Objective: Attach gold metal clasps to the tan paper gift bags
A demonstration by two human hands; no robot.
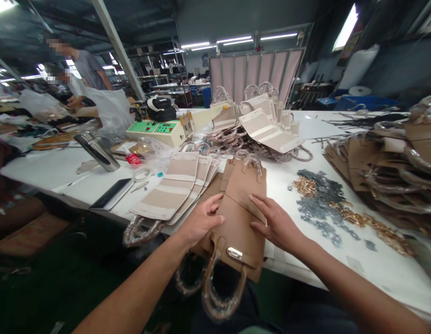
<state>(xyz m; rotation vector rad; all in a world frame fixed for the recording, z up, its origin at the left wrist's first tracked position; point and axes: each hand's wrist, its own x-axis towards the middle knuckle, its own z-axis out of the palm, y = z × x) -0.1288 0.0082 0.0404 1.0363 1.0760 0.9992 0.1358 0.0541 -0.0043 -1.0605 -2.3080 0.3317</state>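
A flat brown leather bag panel (240,218) with a metal clasp (234,253) and plastic-wrapped handles (215,297) lies over the near edge of the white table (344,264). My left hand (201,220) rests on its left side, fingers spread and flat. My right hand (276,222) lies on its right side, fingers stretched out. Neither hand grips anything. A second brown panel (248,178) lies just behind.
Beige panels (176,188) are stacked to the left, more panels (267,130) and handles behind. Small metal fittings (326,204) are scattered at right, beside a big brown stack (385,171). A green machine (159,130), steel flask (97,150) and two people (83,69) are at far left.
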